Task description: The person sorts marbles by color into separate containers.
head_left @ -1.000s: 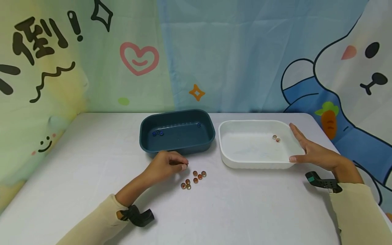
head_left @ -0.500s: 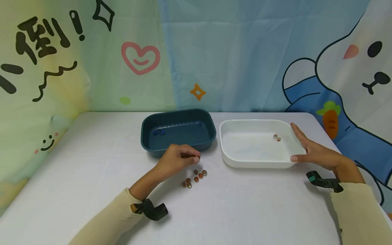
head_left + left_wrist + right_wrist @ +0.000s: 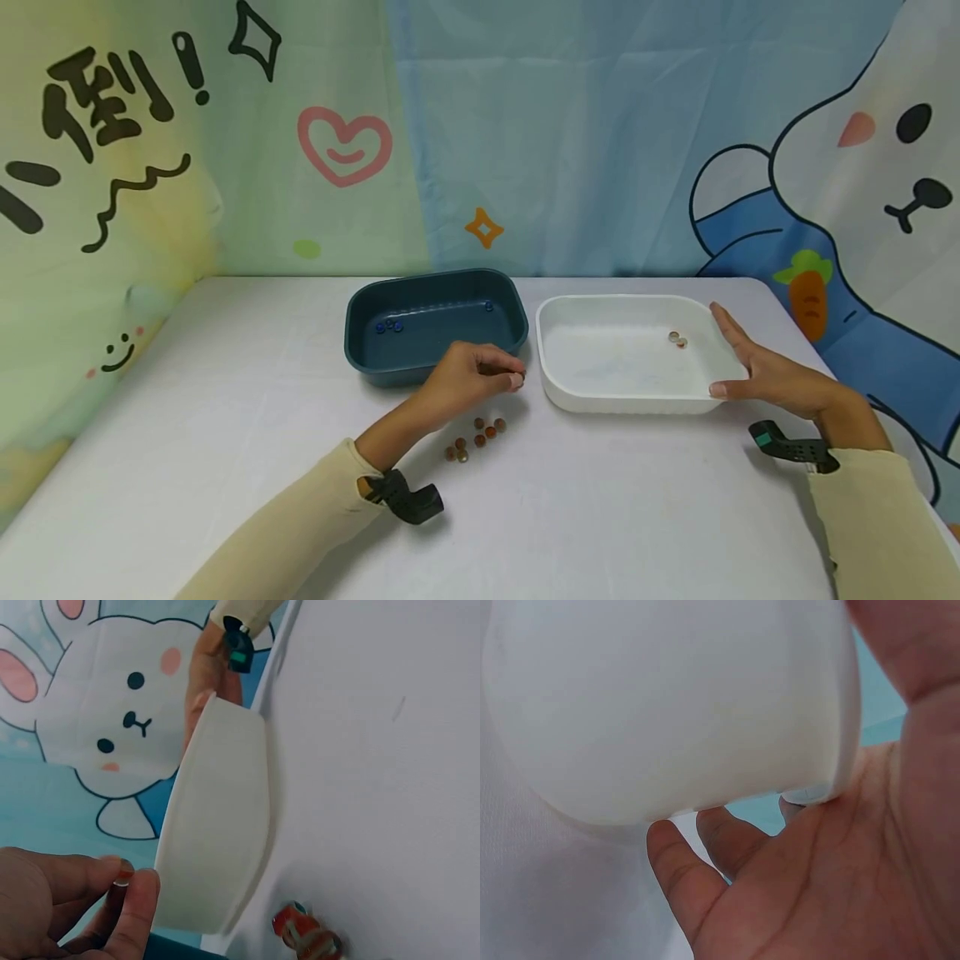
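My left hand pinches a small amber glass bead between thumb and finger, just left of the white tray. Its fingertips hover between this tray and the dark teal tray. My right hand grips the right end of the white tray, thumb at the near corner and fingers along the far side. Two pale amber beads lie inside the white tray. Several blue beads sit in the teal tray. On the table, several orange-brown beads are loosely grouped below my left hand.
A white cloth covers the table under both trays. Behind it hangs a printed fabric backdrop. Each wrist wears a black device, one of them the left wrist device, hanging low over the cloth.
My left hand has moved rightward and slightly up with the pinched bead, from below the teal tray toward the white tray. The right hand and both trays hold their places.
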A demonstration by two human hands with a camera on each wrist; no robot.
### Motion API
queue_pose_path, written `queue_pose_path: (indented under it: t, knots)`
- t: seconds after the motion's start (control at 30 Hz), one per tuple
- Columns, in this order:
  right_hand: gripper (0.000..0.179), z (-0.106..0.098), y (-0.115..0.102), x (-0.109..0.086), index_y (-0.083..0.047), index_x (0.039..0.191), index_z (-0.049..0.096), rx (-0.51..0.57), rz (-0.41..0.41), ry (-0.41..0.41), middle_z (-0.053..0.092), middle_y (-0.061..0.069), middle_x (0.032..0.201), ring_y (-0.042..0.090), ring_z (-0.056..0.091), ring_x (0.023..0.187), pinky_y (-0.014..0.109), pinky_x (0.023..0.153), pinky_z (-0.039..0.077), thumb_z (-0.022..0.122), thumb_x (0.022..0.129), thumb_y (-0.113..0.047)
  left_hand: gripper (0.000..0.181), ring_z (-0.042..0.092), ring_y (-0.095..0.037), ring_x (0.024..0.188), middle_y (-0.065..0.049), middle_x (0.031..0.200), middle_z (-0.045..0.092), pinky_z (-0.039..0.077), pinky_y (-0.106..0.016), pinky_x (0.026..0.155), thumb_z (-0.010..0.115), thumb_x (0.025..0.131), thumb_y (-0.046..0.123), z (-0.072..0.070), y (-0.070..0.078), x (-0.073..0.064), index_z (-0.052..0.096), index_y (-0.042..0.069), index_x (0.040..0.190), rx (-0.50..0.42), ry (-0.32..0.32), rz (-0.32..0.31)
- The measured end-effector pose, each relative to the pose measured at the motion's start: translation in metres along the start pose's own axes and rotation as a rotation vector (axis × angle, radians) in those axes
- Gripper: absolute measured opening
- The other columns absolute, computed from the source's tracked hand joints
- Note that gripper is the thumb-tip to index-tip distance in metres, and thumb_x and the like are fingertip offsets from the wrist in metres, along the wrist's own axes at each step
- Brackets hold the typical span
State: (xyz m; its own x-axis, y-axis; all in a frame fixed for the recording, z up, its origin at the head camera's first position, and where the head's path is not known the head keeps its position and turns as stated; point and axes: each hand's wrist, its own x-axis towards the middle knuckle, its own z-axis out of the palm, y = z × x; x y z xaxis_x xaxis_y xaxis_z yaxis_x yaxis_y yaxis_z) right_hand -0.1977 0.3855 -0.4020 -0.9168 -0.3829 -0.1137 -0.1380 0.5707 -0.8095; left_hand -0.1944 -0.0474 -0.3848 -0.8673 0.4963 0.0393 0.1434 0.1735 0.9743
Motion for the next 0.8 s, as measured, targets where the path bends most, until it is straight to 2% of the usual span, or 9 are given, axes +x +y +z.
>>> queue_pose_path:
  t: [0.27, 0.5, 0.8]
  knots:
    - [0.113, 0.001, 0.003, 0.0, -0.046, 0.15, -0.016, -0.016, -0.003, 0.003, -0.026, -0.009, 0.157, 0.047, -0.014, 0.141, 0.082, 0.088, 0.01, 0.072, 0.085, -0.016, 0.018, 0.068, -0.014, 0.087, -0.008, 0.1, 0.071, 0.054, -0.028, 0.079, 0.069, 0.089, 0.002, 0.015, 0.006, 0.018, 0.072, -0.003, 0.106, -0.024, -0.018, -0.03]
    - [0.114, 0.0, 0.004, 0.001, -0.045, 0.15, -0.016, -0.003, -0.012, -0.001, -0.026, -0.009, 0.157, 0.046, -0.015, 0.141, 0.082, 0.088, 0.008, 0.073, 0.085, -0.016, 0.018, 0.068, -0.015, 0.09, -0.01, 0.101, 0.071, 0.053, -0.036, 0.086, 0.068, 0.089, 0.0, 0.024, 0.012, 0.029, 0.072, -0.006, 0.106, -0.103, -0.005, -0.07]
    - [0.113, 0.0, 0.002, 0.0, -0.047, 0.149, -0.016, -0.015, 0.008, -0.002, -0.025, -0.008, 0.157, 0.047, -0.013, 0.141, 0.081, 0.089, 0.01, 0.072, 0.086, -0.017, 0.017, 0.068, -0.013, 0.086, -0.005, 0.095, 0.072, 0.052, -0.044, 0.087, 0.068, 0.089, 0.001, 0.027, 0.014, 0.047, 0.073, -0.004, 0.105, -0.031, 0.035, -0.097]
